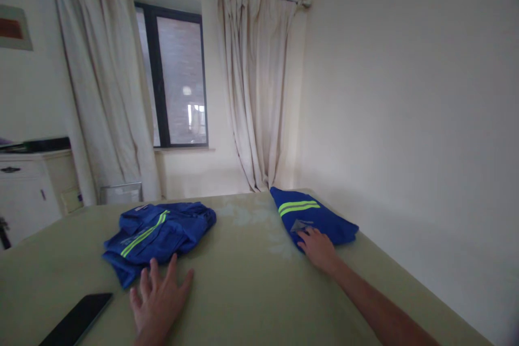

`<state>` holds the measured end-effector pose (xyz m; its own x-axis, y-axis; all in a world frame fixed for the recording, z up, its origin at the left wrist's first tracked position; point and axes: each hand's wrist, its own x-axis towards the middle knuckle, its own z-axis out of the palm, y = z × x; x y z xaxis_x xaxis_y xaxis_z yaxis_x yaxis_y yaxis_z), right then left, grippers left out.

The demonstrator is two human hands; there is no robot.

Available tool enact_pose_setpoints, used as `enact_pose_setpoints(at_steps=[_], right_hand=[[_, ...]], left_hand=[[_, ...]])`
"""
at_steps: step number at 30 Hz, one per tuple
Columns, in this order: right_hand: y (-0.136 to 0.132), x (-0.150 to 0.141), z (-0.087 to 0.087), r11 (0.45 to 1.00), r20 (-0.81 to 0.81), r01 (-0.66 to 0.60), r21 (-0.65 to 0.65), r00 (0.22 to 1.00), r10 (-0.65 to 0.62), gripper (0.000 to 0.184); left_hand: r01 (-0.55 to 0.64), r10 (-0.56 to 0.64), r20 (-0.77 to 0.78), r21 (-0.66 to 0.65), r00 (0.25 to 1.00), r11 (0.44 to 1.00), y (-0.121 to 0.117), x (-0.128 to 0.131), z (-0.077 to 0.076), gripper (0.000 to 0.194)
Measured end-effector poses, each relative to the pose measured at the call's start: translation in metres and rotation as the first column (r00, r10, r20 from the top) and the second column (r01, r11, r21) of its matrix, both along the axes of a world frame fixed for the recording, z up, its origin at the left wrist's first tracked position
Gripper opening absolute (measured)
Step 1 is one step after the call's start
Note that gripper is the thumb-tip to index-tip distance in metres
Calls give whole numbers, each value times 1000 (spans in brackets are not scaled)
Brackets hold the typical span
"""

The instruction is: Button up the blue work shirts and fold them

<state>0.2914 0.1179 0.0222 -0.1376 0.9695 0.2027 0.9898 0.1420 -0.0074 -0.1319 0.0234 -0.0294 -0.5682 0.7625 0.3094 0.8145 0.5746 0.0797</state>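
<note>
Left hand (160, 297), fingers wide, is adjoining the lower-left garment (174, 232); right hand (319, 250), half-spread, is resting on the lower-right garment (326, 220).

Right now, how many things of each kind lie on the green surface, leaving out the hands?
Blue cloth items with yellow-green stripes: 2
Dark flat device: 1
Total: 3

2 matt cloth garments (184, 232) (324, 224), smooth-faced phone (79, 320), glossy window glass (178, 65), creased cloth curtains (261, 70), matt wall (405, 97)
</note>
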Motion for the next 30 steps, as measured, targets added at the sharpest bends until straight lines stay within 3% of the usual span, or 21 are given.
enact_pose_setpoints(at_steps=[3,6,9,12,16,19,23,28,30], right_hand=[[25,7,-7,987,-2,144,72,990,-144,38],[26,8,-26,960,-109,195,201,978,-176,45],[10,6,-42,938,-238,78,337,971,5,48],[-19,-6,-45,915,-327,-67,398,921,210,45],[-60,-41,-41,933,-381,-212,292,869,316,41],[-77,-65,-43,970,-427,-164,181,875,227,44],[-82,-73,-48,992,-529,-68,106,841,114,45],[-78,-64,-45,983,-679,-123,136,711,183,38],[-76,-62,-45,982,-705,-118,145,685,186,36]], left_hand=[[-14,16,28,-55,999,998,2,-6,4,76],[47,-38,92,-96,995,994,7,-16,4,77],[119,-103,134,-123,986,985,12,-23,2,77],[204,-194,125,-79,973,976,14,-23,1,68],[354,-347,104,-56,932,933,12,-8,4,48],[441,-434,88,-82,896,894,8,8,12,49],[536,-531,76,-154,844,830,-4,25,28,50],[660,-670,45,-226,741,716,-29,55,41,56],[731,-728,96,-183,679,658,-36,67,41,53]])
